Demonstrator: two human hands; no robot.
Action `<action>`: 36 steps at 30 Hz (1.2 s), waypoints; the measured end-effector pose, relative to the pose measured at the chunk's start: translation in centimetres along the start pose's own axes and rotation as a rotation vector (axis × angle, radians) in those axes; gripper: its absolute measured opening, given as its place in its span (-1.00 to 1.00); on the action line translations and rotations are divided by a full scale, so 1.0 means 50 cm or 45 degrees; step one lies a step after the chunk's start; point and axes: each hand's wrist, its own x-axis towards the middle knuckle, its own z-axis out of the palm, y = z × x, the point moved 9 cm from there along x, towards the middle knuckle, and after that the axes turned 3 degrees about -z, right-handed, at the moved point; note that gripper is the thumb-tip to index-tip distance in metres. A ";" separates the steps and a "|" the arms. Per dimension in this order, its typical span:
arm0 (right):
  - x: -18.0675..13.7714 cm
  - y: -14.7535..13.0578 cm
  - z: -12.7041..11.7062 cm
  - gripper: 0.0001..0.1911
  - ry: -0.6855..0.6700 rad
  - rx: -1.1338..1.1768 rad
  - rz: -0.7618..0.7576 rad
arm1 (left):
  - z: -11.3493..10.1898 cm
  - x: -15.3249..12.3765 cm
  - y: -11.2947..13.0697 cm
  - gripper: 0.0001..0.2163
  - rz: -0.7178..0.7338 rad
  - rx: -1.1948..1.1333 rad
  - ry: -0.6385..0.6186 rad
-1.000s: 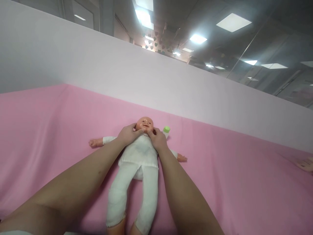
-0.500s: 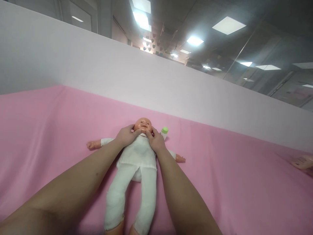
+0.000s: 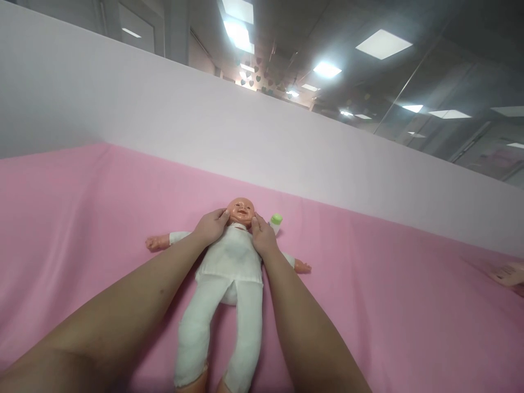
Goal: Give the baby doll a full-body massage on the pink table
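A baby doll [image 3: 229, 251] lies on its back with its head at the far end and its arms spread out. Its body, arms and legs are white cloth; the head, hands and feet are skin-toned plastic. My left hand [image 3: 213, 225] cups the left side of the doll's head, thumb against the cheek. On the other side my right hand [image 3: 262, 232] holds the head in the same way, thumb by the jaw. The fingers of both hands are partly hidden beside and behind the head. Just beyond my right hand stands a small white bottle with a green cap [image 3: 275, 222].
A pink sheet [image 3: 388, 305] covers the surface, with some folds. Behind it rises a white panel [image 3: 262, 139], with glass above it showing ceiling lights. A pale pinkish object [image 3: 510, 274] lies at the right edge, partly cut off.
Both thumbs have moved outward, from under the doll's chin to the sides of its face. The doll and bottle lie in practically the same place.
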 end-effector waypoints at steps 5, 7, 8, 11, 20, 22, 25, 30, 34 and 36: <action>-0.002 -0.012 -0.004 -0.47 0.000 0.008 -0.018 | -0.002 -0.009 0.010 -0.43 0.000 0.005 -0.021; -0.003 -0.016 -0.001 -0.46 -0.033 -0.007 -0.001 | -0.003 -0.014 0.016 -0.43 -0.003 0.030 -0.036; -0.004 -0.017 0.000 -0.43 -0.047 -0.017 0.011 | -0.003 -0.017 0.019 -0.43 -0.006 0.049 -0.041; -0.005 -0.018 0.001 -0.32 -0.058 -0.040 0.046 | -0.005 -0.023 0.027 -0.44 -0.016 0.109 -0.032; -0.003 -0.015 0.004 -0.43 -0.074 -0.099 0.034 | -0.007 -0.018 0.023 -0.41 -0.018 0.130 -0.016; -0.004 -0.012 0.002 -0.44 -0.063 -0.110 0.030 | -0.006 -0.015 0.019 -0.42 -0.016 0.115 -0.022; -0.004 -0.009 0.002 -0.45 -0.055 -0.107 0.024 | -0.004 -0.010 0.011 -0.46 -0.008 0.059 -0.025; -0.005 -0.008 -0.001 -0.46 -0.022 -0.073 0.030 | -0.002 0.001 -0.005 -0.49 -0.017 0.022 -0.003; -0.007 -0.014 -0.006 -0.48 0.002 -0.078 0.046 | -0.003 0.000 -0.001 -0.46 -0.022 0.030 -0.012; -0.008 -0.017 -0.007 -0.49 -0.020 -0.100 0.068 | -0.002 -0.006 0.008 -0.46 -0.009 0.043 -0.030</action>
